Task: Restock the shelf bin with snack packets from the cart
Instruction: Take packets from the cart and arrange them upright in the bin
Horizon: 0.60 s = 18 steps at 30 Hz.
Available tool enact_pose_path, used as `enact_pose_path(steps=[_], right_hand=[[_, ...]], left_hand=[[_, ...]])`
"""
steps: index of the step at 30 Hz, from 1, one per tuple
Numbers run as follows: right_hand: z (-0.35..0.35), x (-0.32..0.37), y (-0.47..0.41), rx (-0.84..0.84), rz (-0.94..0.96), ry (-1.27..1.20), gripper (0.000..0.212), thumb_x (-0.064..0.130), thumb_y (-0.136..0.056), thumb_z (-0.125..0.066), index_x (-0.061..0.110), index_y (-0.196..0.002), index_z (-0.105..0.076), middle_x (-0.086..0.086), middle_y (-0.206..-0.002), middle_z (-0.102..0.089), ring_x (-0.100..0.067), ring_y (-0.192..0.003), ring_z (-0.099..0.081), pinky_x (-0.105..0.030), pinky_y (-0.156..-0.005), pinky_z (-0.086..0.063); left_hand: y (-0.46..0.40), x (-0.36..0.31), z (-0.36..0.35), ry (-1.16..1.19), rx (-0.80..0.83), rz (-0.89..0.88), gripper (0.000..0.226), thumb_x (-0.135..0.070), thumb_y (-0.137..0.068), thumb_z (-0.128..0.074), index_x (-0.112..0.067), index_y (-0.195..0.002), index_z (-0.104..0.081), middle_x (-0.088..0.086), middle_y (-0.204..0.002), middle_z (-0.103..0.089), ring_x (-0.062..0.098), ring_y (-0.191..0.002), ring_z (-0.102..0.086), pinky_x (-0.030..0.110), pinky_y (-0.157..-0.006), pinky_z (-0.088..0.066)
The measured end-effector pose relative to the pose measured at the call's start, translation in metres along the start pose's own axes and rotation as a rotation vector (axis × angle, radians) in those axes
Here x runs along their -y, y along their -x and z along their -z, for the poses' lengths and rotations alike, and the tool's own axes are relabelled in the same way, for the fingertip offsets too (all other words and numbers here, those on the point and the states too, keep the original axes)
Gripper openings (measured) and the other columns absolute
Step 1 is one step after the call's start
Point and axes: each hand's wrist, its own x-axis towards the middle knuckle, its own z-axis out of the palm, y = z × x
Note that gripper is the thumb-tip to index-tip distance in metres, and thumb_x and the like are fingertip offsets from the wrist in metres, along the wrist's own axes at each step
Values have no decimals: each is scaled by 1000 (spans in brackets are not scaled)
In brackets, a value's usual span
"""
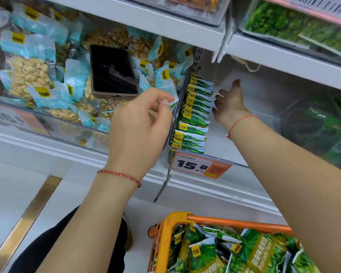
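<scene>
2 hands [140,125] [229,103], 1 cart [171,233]

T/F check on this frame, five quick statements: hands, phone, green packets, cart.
1. A phone lies on the peanut packets. True.
2. The green packets fill the whole bin. False: they stand in a row along its left wall; the rest is bare.
3. The right hand reaches into the bin beside that row. True.
4. The left hand grips the phone. False: it is below the phone, fingers loosely curled, not on it.
5. The cart is empty. False: it holds green packets.
</scene>
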Motion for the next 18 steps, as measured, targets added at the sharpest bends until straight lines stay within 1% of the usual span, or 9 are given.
enact_pose_path(steps=[1,2,5,7,9,11,13,15,18], right_hand=[[2,1,6,-36,25,48,65,56,-99,-22,13,-148,-32,-4,-152,-35,-16,-140,-32,-33,-114,-23],[4,2,14,-61,56,103,61,51,-100,-25,13,-148,-32,-4,-153,-35,-17,-139,-33,-33,-113,-22],[17,5,45,-116,178,271,45,34,-99,-40,8,-135,-49,-15,-142,-47,-26,-130,-45,-35,-109,-31],[31,7,78,-59,277,372,31,24,-95,-48,7,-119,-60,-15,-134,-54,-26,-128,-47,-35,-104,-37],[46,5,119,47,410,459,15,18,-93,-53,17,-102,-65,-8,-120,-64,-19,-116,-56,-31,-97,-41],[65,2,159,124,588,567,13,14,-94,-54,20,-97,-65,0,-101,-68,-12,-99,-61,-23,-91,-43],[87,-4,194,189,748,748,17,14,-95,-54,28,-94,-64,6,-88,-70,-11,-88,-65,-24,-86,-49],[110,-8,220,223,772,930,19,20,-94,-56,38,-90,-62,11,-85,-71,-13,-83,-68,-34,-84,-53],[143,-16,243,231,617,1057,10,27,-91,-59,31,-97,-66,9,-87,-70,-16,-83,-68,-36,-82,-52]], left_hand=[[-1,0,-1,26,-13,5,18,-26,-89,-49,-27,-91,-66,-1,-68,-66,23,-56,-61,43,-58,-52],[-1,1,-1,47,-25,13,17,-26,-89,-49,-28,-91,-66,-2,-68,-66,25,-56,-60,44,-58,-52],[2,1,0,41,-37,7,18,-26,-89,-48,-29,-90,-66,-1,-58,-58,22,-53,-54,39,-55,-48],[7,0,0,8,-23,-36,18,-23,-90,-48,-24,-90,-66,0,-49,-48,17,-48,-44,34,-52,-40],[13,-3,2,31,-31,-61,17,-19,-91,-49,-19,-90,-67,4,-47,-40,15,-45,-37,31,-49,-32],[21,-11,6,138,-81,-65,18,-12,-92,-50,-18,-89,-66,13,-49,-39,11,-46,-30,26,-49,-25],[32,-15,11,269,-140,-85,21,-10,-93,-49,-22,-87,-65,1,-48,-41,11,-46,-30,24,-49,-25],[44,-22,18,320,-131,-98,23,-11,-93,-49,-27,-87,-64,-13,-49,-46,11,-47,-35,23,-48,-29],[63,-44,25,296,47,-94,15,-21,-90,-51,-25,-87,-64,-13,-53,-55,6,-49,-47,18,-48,-39]])
